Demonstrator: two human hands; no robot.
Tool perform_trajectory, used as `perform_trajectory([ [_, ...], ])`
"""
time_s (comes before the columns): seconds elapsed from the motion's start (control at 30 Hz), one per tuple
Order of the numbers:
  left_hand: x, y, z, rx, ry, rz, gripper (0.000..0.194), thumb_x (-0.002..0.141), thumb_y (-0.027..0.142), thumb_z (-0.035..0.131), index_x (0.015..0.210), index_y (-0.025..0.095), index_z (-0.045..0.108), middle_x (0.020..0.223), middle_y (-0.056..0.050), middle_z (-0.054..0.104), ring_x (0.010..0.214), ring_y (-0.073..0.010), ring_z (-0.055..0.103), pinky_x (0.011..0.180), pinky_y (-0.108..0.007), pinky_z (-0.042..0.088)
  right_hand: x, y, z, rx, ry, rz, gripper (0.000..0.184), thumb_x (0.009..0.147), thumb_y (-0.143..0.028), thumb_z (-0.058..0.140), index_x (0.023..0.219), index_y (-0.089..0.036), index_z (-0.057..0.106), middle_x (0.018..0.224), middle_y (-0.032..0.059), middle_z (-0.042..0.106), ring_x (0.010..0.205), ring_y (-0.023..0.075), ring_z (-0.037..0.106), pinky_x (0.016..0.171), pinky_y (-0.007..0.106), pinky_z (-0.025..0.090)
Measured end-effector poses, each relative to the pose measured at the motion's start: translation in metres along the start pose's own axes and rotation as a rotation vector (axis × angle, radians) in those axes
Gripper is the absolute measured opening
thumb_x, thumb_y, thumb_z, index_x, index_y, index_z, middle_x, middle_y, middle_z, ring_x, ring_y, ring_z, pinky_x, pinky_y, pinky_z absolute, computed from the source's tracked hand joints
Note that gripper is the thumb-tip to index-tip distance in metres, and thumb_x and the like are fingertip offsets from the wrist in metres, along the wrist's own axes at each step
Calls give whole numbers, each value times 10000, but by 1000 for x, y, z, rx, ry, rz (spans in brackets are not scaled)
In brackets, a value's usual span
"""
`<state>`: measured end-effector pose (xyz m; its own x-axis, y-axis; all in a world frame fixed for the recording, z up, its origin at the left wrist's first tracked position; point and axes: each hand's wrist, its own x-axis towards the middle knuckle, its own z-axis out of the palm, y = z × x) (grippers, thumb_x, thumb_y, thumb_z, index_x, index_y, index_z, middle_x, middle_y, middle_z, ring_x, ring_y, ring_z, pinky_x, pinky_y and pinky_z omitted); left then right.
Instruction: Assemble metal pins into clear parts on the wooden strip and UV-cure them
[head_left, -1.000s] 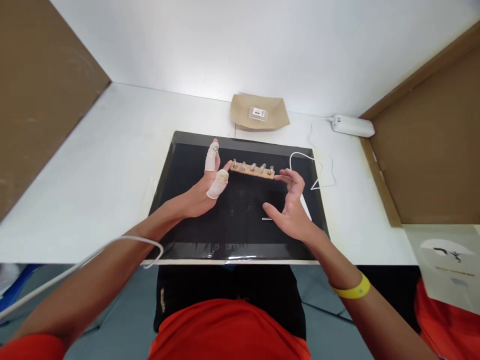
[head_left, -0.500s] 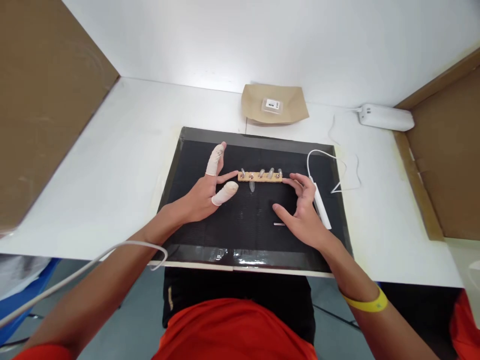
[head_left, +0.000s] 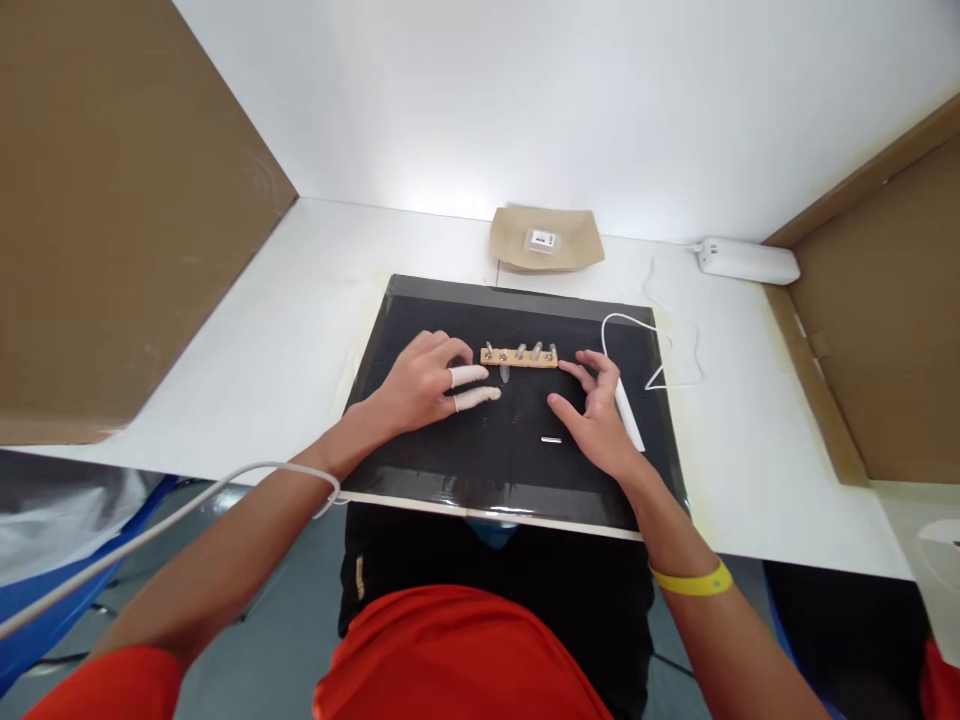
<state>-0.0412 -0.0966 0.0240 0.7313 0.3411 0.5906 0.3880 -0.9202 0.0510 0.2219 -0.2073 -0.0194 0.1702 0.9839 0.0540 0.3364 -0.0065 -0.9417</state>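
A narrow wooden strip (head_left: 529, 360) carries several clear, nail-shaped plastic tips on metal studs. The second tip from the left (head_left: 505, 374) points towards me, while the others point away. My left hand (head_left: 431, 382), with white finger cots on thumb and index finger, lies beside the strip's left end. Its thumb and index finger are apart, close to that tip, with nothing visible between them. At the strip's right end, a fingertip of my right hand (head_left: 596, 410) is at or against the wood; its fingers are spread and hold nothing.
A small metal rod (head_left: 551, 440) lies on the black mat (head_left: 465, 450) near my right thumb. Behind that hand is a white pen-like device (head_left: 628, 418) with a cord. Farther back are a cardboard tray (head_left: 581, 240) holding a labelled clear case (head_left: 542, 241), and a white power strip (head_left: 748, 262).
The second tip has swung round towards me. My left hand has drawn its covered thumb and index finger down close to it. My right hand stays at the strip's right end.
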Motion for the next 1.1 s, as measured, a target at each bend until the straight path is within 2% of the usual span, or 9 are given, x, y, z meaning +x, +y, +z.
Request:
perform_trajectory([
  [0.07, 5, 9, 5, 59, -51, 61, 305, 995, 472, 629, 896, 225, 778, 775, -27, 703, 645, -135, 625, 596, -286, 429, -1, 0, 0, 6, 0, 0, 652, 898, -383, 646, 1372, -324, 203, 1535, 167, 282, 1469, 292, 471, 1242, 606, 359],
  [0.13, 9, 17, 12, 110, -129, 58, 368, 1028, 503, 558, 982, 216, 784, 668, -9, 665, 571, -138, 615, 519, -297, 348, -2, -1, 0, 10, 1, -13, 645, 902, -377, 646, 1373, -326, 208, 1535, 163, 281, 1467, 283, 474, 1241, 593, 366],
  [0.23, 12, 24, 22, 169, -237, 2, 463, 1047, 556, 485, 1070, 197, 777, 556, -3, 641, 525, -167, 634, 502, -314, 303, -2, -1, 1, 15, 4, -23, 630, 909, -370, 645, 1374, -326, 223, 1525, 155, 295, 1467, 271, 476, 1243, 574, 370],
  [0.43, 9, 27, 32, 204, -362, -120, 493, 1061, 550, 453, 963, 179, 763, 586, -42, 698, 565, -197, 688, 513, -325, 279, -4, -1, 2, 33, 53, -47, 606, 900, -366, 670, 1367, -322, 287, 1508, 135, 350, 1424, 270, 523, 1213, 552, 417],
  [0.67, 6, 31, 37, 190, -271, -171, 394, 1063, 429, 497, 873, 200, 756, 609, -15, 714, 563, -164, 677, 509, -319, 279, -4, 1, 1, 110, 88, -34, 565, 915, -366, 679, 1362, -345, 333, 1509, 101, 378, 1376, 262, 583, 1172, 530, 460],
  [0.83, 4, 33, 22, 201, -118, -176, 318, 1045, 385, 534, 930, 228, 786, 660, -2, 695, 580, -135, 613, 519, -301, 319, -5, 2, 3, 109, 106, -40, 555, 911, -379, 680, 1353, -337, 347, 1499, 106, 389, 1347, 263, 594, 1157, 537, 469],
  [0.93, 8, 28, 3, 124, -144, -175, 296, 1036, 392, 552, 962, 241, 796, 906, -47, 743, 761, -149, 643, 639, -294, 425, -6, 1, 3, 105, 113, -43, 555, 906, -386, 673, 1347, -331, 341, 1491, 116, 389, 1296, 261, 617, 1132, 545, 489],
  [1.0, 14, 22, -9, 9, -237, -141, 264, 1025, 375, 569, 981, 247, 796, 1107, -71, 751, 1008, -197, 665, 857, -358, 472, -7, 0, 2, 105, 119, -52, 552, 904, -385, 670, 1343, -329, 340, 1480, 121, 395, 1270, 264, 626, 1115, 554, 500],
  [1.1, 29, 7, -22, -90, -361, -168, 249, 1000, 393, 604, 899, 266, 793, 1305, -66, 719, 1305, -286, 565, 1037, -497, 363, -9, 0, 1, 97, 146, -90, 541, 907, -372, 660, 1344, -328, 343, 1462, 120, 415, 1246, 258, 632, 1120, 562, 492],
])
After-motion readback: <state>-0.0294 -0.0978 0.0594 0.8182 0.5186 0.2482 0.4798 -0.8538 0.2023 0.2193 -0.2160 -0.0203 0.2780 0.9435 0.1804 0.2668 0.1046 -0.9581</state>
